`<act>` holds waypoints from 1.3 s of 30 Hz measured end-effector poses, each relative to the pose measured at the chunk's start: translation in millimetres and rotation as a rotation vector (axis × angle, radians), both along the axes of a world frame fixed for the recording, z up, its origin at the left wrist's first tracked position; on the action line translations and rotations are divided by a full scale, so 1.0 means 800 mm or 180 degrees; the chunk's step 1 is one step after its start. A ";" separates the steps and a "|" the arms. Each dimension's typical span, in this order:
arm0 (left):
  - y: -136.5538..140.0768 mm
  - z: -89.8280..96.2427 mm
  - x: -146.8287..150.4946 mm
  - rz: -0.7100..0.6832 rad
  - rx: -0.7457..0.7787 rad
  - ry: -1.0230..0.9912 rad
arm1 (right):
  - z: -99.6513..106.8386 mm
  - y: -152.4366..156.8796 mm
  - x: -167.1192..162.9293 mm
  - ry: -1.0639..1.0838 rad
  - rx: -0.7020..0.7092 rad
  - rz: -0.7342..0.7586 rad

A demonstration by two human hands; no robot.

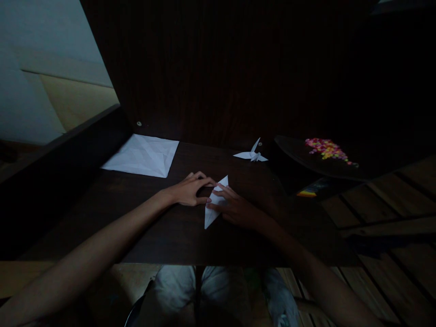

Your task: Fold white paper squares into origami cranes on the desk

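A folded piece of white paper (211, 217), long and pointed at both ends, lies slanted on the dark tabletop in front of me. My left hand (190, 188) reaches its left edge, with the thumb and forefinger curved onto the paper. From the other side, my right hand (235, 206) presses its fingers over the paper's middle and covers part of it. Beyond the hands stands a finished white origami crane (252, 156) with pointed wings, touched by neither hand. Flat at the back left rests a larger creased sheet of white paper (143, 154).
A tall dark panel (218, 68) closes off the back of the table (163, 236), and a low dark side board (68, 168) borders its left. To the right, a dark surface carries a pile of small colourful pieces (329, 150). My knees (177, 284) are below the front edge.
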State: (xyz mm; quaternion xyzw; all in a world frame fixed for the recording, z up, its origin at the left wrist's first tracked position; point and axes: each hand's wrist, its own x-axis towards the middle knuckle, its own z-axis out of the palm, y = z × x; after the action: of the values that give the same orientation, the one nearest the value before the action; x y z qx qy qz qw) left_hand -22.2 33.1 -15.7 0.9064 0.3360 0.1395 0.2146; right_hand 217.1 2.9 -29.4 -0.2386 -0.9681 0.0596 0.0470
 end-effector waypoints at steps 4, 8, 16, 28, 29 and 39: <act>0.001 -0.001 -0.001 -0.0056 0.0006 -0.0002 | 0.003 0.000 0.001 -0.0039 -0.0096 -0.0008; 0.002 0.002 -0.001 -0.0077 -0.0055 0.0034 | 0.009 -0.002 0.001 -0.0093 -0.0242 -0.0034; 0.005 0.006 -0.007 -0.0278 -0.0165 0.0069 | 0.014 -0.003 0.001 0.0027 -0.0326 0.0028; 0.000 0.011 -0.007 -0.0078 -0.0476 0.0091 | 0.007 -0.006 -0.004 0.0088 -0.0235 -0.0094; 0.000 0.010 -0.006 -0.0072 -0.0480 0.0084 | 0.007 -0.007 -0.004 0.0027 -0.0216 -0.0122; -0.003 0.003 -0.008 -0.0036 -0.0298 0.0070 | 0.005 -0.008 -0.006 0.0024 -0.0074 -0.0188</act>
State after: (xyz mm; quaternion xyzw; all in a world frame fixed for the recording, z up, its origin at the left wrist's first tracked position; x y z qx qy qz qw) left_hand -28.4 30.5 -12.9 0.8988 0.3393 0.1125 0.2538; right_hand 212.2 -3.5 -25.3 -0.2675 -0.9597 0.0703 0.0496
